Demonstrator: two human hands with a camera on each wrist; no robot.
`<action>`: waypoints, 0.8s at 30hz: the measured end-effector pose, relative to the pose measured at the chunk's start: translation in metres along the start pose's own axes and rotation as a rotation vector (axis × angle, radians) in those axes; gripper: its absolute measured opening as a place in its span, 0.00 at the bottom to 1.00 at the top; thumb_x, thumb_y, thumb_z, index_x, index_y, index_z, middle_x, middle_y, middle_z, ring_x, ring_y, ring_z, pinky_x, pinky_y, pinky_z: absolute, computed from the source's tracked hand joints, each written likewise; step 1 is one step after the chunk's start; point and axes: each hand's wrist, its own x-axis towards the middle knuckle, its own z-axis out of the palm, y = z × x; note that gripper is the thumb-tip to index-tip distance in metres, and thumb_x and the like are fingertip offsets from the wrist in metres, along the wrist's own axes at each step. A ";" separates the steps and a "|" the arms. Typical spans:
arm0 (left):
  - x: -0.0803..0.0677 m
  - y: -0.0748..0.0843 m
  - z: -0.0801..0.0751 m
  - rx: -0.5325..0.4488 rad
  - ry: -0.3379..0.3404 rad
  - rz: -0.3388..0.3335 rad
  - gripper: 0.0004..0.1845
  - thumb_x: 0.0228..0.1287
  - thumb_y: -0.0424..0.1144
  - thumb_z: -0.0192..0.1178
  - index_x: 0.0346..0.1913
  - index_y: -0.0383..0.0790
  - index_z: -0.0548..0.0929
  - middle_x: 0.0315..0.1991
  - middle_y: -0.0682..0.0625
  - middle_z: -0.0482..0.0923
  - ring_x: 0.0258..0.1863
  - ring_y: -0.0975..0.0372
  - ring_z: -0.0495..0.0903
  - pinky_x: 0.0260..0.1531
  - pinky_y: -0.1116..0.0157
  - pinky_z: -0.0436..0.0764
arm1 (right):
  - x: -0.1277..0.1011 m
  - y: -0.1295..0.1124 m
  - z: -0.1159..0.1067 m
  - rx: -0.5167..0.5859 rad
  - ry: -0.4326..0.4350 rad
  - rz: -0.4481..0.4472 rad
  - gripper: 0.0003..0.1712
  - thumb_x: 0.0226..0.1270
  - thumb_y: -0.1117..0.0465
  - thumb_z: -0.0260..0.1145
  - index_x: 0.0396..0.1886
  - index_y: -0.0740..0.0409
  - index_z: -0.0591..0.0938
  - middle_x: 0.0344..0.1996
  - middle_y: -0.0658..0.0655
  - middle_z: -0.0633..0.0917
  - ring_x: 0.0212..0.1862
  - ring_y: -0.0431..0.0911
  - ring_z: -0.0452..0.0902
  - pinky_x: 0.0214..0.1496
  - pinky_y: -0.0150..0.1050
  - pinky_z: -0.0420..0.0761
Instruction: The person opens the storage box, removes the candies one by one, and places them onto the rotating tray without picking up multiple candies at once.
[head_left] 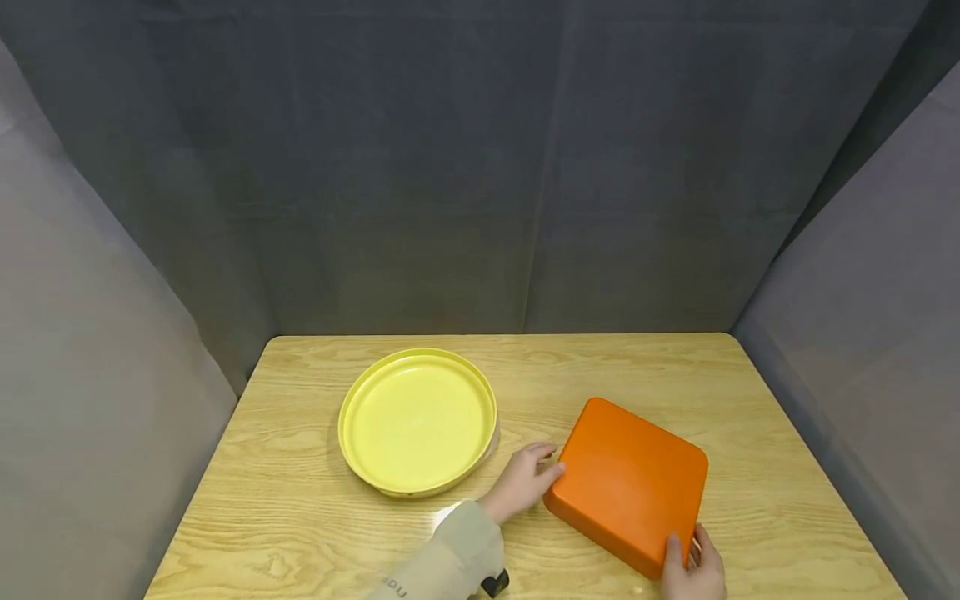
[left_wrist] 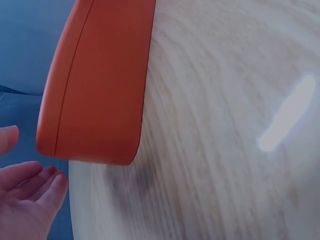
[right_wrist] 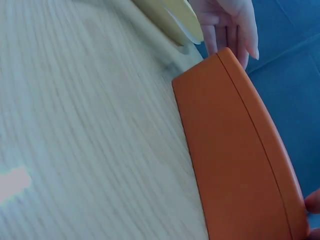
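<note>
An orange square box (head_left: 633, 479) with rounded corners lies at an angle on the right half of the table, its smooth top facing up. A thin seam runs along its side (left_wrist: 105, 85) in the left wrist view. My left hand (head_left: 521, 479) is at the box's left side, fingers loosely extended and thumb near the corner; a gap shows between hand and box in the left wrist view. My right hand (head_left: 695, 568) grips the near right corner, thumb on the near side and fingers along the right side. Only fingertips (right_wrist: 314, 202) of it show in the right wrist view.
On the left half of the wooden table (head_left: 262, 517) stands a round yellow container (head_left: 420, 421) with a raised rim. Dark cloth (head_left: 412, 167) hangs behind the table, and pale grey panels (head_left: 97, 350) flank it on both sides.
</note>
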 end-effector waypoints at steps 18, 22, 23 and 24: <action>-0.003 -0.004 0.010 -0.031 0.016 0.054 0.18 0.64 0.31 0.54 0.56 0.30 0.73 0.54 0.40 0.73 0.51 0.56 0.76 0.44 0.75 0.76 | -0.005 0.002 0.003 0.055 0.035 -0.039 0.30 0.66 0.61 0.50 0.64 0.73 0.60 0.58 0.76 0.64 0.57 0.68 0.64 0.44 0.09 0.58; -0.002 -0.005 0.010 -0.021 0.020 0.067 0.18 0.64 0.31 0.54 0.56 0.29 0.73 0.54 0.39 0.73 0.51 0.56 0.76 0.44 0.75 0.76 | -0.004 0.001 0.002 0.041 0.025 -0.025 0.30 0.66 0.62 0.51 0.64 0.73 0.61 0.58 0.76 0.64 0.57 0.68 0.64 0.43 0.09 0.59; -0.002 -0.005 0.010 -0.019 0.021 0.070 0.18 0.64 0.31 0.54 0.56 0.29 0.73 0.54 0.39 0.73 0.50 0.56 0.76 0.44 0.75 0.76 | -0.004 0.001 0.001 0.033 0.022 -0.025 0.30 0.66 0.61 0.51 0.64 0.73 0.61 0.57 0.76 0.64 0.57 0.68 0.64 0.44 0.10 0.60; -0.002 -0.005 0.010 -0.017 0.020 0.070 0.18 0.64 0.31 0.54 0.56 0.29 0.73 0.54 0.39 0.73 0.50 0.56 0.76 0.44 0.75 0.76 | -0.003 0.000 0.001 0.024 0.020 -0.024 0.29 0.66 0.62 0.51 0.64 0.73 0.61 0.57 0.76 0.64 0.57 0.67 0.65 0.44 0.09 0.60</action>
